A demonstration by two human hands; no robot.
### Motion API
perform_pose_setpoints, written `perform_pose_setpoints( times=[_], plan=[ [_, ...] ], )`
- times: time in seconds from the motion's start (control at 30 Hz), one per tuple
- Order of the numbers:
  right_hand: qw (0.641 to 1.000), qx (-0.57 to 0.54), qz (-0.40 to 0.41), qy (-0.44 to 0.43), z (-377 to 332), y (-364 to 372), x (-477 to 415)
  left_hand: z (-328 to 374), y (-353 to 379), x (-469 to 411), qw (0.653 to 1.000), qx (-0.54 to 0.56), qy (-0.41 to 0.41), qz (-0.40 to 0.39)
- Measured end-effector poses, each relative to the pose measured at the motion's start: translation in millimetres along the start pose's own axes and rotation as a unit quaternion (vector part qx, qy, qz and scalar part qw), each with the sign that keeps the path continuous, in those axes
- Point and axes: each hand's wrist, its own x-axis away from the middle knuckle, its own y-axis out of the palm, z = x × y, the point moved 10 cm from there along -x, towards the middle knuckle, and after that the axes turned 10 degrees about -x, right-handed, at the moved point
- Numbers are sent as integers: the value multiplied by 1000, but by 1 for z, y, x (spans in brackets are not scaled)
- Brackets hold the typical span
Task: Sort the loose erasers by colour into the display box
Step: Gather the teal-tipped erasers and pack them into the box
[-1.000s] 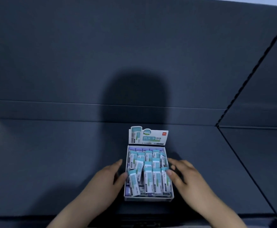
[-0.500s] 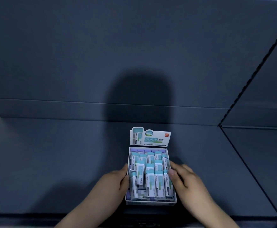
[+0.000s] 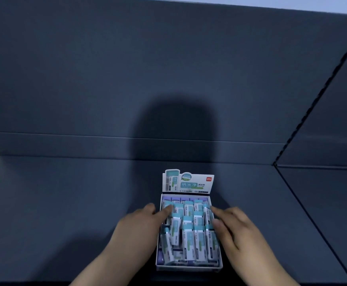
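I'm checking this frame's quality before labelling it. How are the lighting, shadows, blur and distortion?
Head view: dim, bluish light; a large soft shadow falls on the dark surface and back panel behind the display box. Head view: left hand and right hand look motion-smeared, and the eraser labels are too soft to read. Head view: wide-angle bending curves the panel edges.

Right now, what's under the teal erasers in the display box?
Purple ones peek out beneath the teal erasers at the far row and near-left corner of the display box. How many lie beneath is covered.
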Motion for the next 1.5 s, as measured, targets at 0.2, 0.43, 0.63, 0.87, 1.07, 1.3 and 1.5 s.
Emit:
perform_pose_setpoints(
  times=[0.2, 0.43, 0.63, 0.87, 1.07, 1.3, 1.5],
  plan=[
    [999, 37, -36, -17, -21, -7, -12, -9, 3, -2, 999, -23, -29, -3],
    [951, 211, -216, -64, -58, 50, -39, -5, -25, 4, 997, -3, -6, 71],
    [947, 234, -213, -52, -58, 63, -51, 2, -23, 5, 991, -13, 39, 125],
    [975, 188, -119, 8, -32, 27, -47, 23, -30, -5, 981, 27, 102, 161],
    [988, 136, -28, -71, -17, 6, -23, 41, -28, -18, 982, 25, 139, 127],
    [978, 192, -25, -83, -14, 11, -24, 51, -30, -21, 979, 21, 173, 104],
    [984, 160, -25, -68, -3, 3, -30, 49, -25, -29, 975, 12, 183, 126]
  ],
)
